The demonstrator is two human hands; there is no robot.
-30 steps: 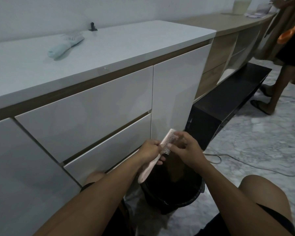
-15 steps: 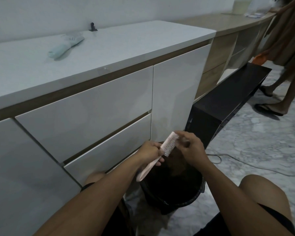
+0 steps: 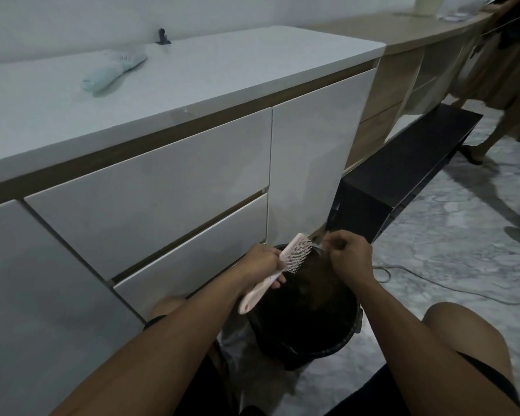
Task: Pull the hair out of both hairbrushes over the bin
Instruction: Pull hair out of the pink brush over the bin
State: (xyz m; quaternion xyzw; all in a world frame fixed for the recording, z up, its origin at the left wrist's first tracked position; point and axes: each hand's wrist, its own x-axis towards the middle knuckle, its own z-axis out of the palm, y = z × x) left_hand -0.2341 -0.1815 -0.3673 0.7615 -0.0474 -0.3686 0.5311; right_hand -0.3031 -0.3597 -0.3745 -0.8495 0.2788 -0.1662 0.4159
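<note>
Pink brush [image 3: 294,256] over black bin [image 3: 327,346]; left hand [image 3: 260,261] wrapped around its handle | right hand [image 3: 350,255] pinched shut beside the bristles, likely on hair | step: cleaning first brush | next: drop hair, then green brush [image 3: 114,71] on the counter [image 3: 222,73]

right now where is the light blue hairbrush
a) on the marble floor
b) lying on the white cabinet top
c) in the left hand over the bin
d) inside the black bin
b: the light blue hairbrush lies on the white cabinet top, untouched, while the left hand holds the pink hairbrush over the black bin.
</note>
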